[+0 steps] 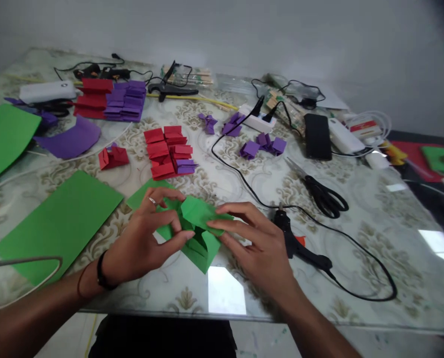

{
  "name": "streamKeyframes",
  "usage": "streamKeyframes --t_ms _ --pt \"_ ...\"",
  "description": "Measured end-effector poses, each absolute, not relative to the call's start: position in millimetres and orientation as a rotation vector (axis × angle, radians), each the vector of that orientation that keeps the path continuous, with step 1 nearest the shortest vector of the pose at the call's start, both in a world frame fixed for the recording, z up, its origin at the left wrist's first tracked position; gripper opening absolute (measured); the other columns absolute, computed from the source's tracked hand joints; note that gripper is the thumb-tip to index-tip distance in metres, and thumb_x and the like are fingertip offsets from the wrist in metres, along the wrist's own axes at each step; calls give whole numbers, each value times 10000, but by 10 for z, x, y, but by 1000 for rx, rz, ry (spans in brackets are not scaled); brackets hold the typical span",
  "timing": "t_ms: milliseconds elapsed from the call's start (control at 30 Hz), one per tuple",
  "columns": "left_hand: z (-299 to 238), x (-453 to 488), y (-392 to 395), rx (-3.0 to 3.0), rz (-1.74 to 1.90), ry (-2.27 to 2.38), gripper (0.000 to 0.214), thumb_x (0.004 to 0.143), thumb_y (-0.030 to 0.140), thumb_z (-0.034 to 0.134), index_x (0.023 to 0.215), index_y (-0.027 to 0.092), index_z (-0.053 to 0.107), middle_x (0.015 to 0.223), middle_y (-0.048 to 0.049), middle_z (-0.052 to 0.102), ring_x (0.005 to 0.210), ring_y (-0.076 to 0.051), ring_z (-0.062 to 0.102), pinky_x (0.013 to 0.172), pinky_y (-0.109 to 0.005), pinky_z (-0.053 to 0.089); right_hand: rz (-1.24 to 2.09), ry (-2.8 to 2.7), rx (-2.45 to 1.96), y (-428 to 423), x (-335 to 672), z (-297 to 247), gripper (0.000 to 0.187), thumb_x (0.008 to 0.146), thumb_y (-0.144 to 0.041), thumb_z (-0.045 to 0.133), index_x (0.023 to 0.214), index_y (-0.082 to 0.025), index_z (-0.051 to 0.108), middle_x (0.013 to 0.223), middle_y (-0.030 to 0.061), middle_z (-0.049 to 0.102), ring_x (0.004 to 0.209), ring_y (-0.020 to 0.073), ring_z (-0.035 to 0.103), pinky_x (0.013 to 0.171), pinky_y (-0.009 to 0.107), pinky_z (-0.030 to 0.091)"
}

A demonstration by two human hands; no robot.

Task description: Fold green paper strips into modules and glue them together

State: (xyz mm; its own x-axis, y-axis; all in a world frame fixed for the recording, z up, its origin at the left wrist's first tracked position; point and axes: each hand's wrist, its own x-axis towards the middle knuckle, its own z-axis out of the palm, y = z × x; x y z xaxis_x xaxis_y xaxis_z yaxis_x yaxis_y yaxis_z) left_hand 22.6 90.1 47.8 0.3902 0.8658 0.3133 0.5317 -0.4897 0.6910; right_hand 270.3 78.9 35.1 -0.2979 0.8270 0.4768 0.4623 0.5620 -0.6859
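A green folded paper (pixel 199 214) is held between my two hands above the table's front part, its flaps partly raised and creased. My left hand (pixel 157 228) pinches its left side with thumb and fingers. On the right edge, the fingers and thumb of my right hand (pixel 254 238) grip the same paper. Another green paper piece (pixel 147 191) lies just behind my left hand, partly covered by it. To the left rests a flat green sheet (pixel 63 219). Close to my right hand lies a black glue gun (pixel 300 246) with its cord.
Red folded paper blocks (pixel 166 154) sit mid-table, with purple folded pieces (pixel 263 144) behind to the right. Black-handled scissors (pixel 321 194), a black phone (pixel 318 136) and a white power strip (pixel 257 119) lie right. A green sheet (pixel 5 134) is at far left.
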Motion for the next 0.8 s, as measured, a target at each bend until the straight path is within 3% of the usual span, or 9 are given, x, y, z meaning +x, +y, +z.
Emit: streamKeyframes --t_ms 200,400,800 --pt "472 253 893 2390 1012 1146 70 961 196 735 978 249 691 1119 -60 639 1076 -256 640 1018 -485 523 654 -1922 -1035 779 2616 298 274 971 -45 697 1087 -258 824 1144 70 737 1053 197 758 851 317 625" --pt "474 268 866 2526 1048 1144 89 983 187 731 925 254 727 1038 -46 679 978 -242 606 903 -448 522 684 -1930 -1008 774 2566 282 243 962 -45 717 1067 -234 826 1124 85 749 1035 199 760 897 339 633" --pt "569 256 870 2470 863 1194 235 1006 215 627 851 308 776 919 -30 695 913 -238 606 838 -444 516 665 -1946 -1015 767 2589 260 225 997 -120 696 1074 -279 835 1115 68 757 1006 209 769 869 374 678"
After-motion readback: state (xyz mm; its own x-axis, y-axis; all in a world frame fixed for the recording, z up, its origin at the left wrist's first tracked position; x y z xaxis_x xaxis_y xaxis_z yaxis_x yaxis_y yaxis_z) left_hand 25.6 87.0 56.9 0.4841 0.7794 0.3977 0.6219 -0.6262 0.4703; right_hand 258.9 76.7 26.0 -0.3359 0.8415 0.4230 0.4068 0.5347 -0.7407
